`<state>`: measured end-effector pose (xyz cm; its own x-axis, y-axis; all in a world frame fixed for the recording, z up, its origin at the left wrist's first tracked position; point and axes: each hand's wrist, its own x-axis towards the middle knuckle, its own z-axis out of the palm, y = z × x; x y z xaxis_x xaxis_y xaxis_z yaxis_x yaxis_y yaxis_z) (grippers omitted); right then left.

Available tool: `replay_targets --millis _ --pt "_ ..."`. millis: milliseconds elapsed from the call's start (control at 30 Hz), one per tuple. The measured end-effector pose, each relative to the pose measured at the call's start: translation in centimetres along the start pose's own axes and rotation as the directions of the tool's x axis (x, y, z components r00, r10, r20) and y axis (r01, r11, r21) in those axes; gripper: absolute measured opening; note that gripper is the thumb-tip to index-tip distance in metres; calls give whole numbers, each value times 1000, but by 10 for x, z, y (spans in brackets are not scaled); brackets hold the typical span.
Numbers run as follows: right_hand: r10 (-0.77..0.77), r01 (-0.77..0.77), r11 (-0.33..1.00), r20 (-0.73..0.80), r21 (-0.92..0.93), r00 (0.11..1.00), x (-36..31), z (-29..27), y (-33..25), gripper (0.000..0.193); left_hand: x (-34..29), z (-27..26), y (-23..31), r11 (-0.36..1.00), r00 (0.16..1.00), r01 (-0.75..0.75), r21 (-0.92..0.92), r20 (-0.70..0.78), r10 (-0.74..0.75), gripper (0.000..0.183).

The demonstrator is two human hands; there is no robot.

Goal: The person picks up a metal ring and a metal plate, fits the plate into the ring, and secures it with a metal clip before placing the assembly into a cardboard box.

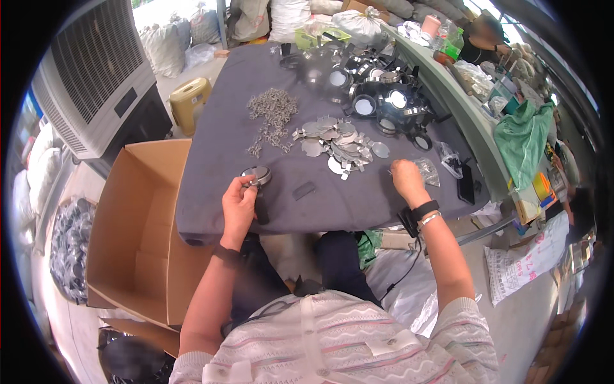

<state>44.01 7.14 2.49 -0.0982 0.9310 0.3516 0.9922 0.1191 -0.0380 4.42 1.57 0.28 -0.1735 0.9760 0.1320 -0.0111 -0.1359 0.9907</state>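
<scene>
While left fingers [245, 182] pinch a round silver-rimmed part [259, 173], right fingers [398, 168] curled, tips unclear, any hold untellable

Grey cloth-covered tabletop [220, 128]
Upon it — silvery metal clips [273, 107], flat silvery metal discs [347, 142], round black casings [364, 106] — plus a clear plastic bag [428, 171].
</scene>
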Motion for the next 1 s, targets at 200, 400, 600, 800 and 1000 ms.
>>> replay_targets --millis 200,400,600,800,1000 --pt "-139 145 973 49 -181 989 13 4 -20 8 -1 -2 -3 997 1000 -15 77 -1 15 19" --pt "-284 288 870 70 -400 956 10 3 -22 7 3 0 -9 993 994 -106 -57 26 108 18" --pt "-206 200 974 -43 -107 978 11 2 -27 8 -6 -9 -4 995 1000 -17 -103 -26 14 15" --pt "16 29 813 -73 582 997 13 -24 -85 10 -5 5 11 995 999 4 98 -33 -1 20" --pt "-87 -319 111 329 941 940 5 -20 -183 5 3 7 -5 998 1000 -7 -65 -25 5 12"
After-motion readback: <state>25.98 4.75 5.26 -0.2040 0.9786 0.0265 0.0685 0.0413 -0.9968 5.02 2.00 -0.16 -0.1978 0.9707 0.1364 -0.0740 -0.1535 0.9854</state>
